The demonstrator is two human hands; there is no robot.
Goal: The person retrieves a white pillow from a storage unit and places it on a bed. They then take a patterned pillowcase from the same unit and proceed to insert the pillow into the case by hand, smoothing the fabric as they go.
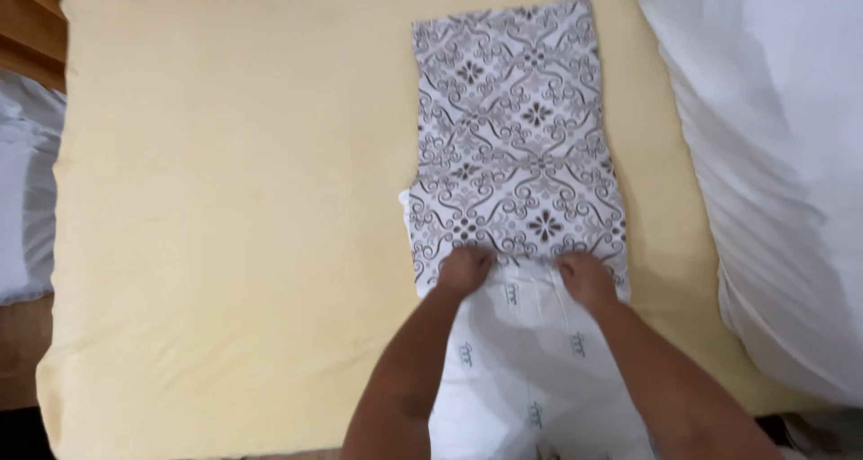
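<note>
A long folded cloth [517,137] with a grey and brown ornamental pattern on white lies lengthwise on a pale yellow mattress [225,199]. Its near part is turned over and shows a plain white underside with small marks, reaching toward me. My left hand [466,269] and my right hand [584,276] both press down, fingers curled, on the fold line where patterned side meets white side. They sit about a hand's width apart. Whether the fingers pinch the cloth or only press on it is unclear.
A large white bedding mass [773,154] covers the right side, lying over the mattress edge. More white and grey fabric [22,199] sits at the far left, beside a wooden surface [27,20] in the top left corner.
</note>
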